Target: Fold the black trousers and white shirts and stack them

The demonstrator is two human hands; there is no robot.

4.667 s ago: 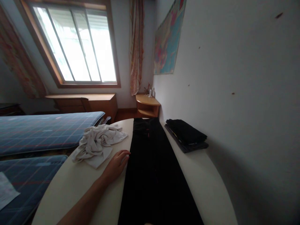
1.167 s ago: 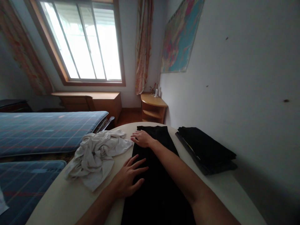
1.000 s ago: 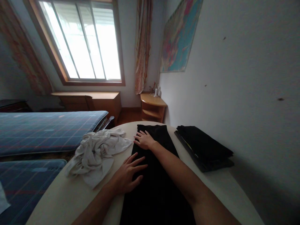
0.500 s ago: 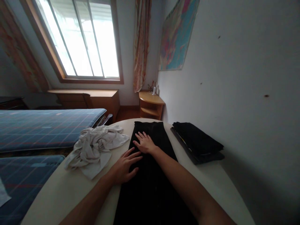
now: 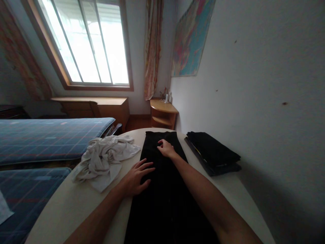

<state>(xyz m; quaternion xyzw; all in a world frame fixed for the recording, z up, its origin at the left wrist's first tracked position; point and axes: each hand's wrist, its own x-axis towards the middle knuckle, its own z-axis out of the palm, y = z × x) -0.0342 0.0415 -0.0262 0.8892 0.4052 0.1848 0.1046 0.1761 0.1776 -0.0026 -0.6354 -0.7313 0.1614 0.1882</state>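
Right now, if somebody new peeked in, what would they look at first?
Probably the bright window at the upper left, glowing in a dim room. Next, perhaps the long black cloth down the middle of the pale table, with the left hand and right hand over it. To its left lies a crumpled whitish cloth.

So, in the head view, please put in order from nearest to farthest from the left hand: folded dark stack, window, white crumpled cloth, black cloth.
1. Black cloth, partly under the left hand.
2. White crumpled cloth, to the hand's left.
3. Folded dark stack, on the right side.
4. Window, far in the background.
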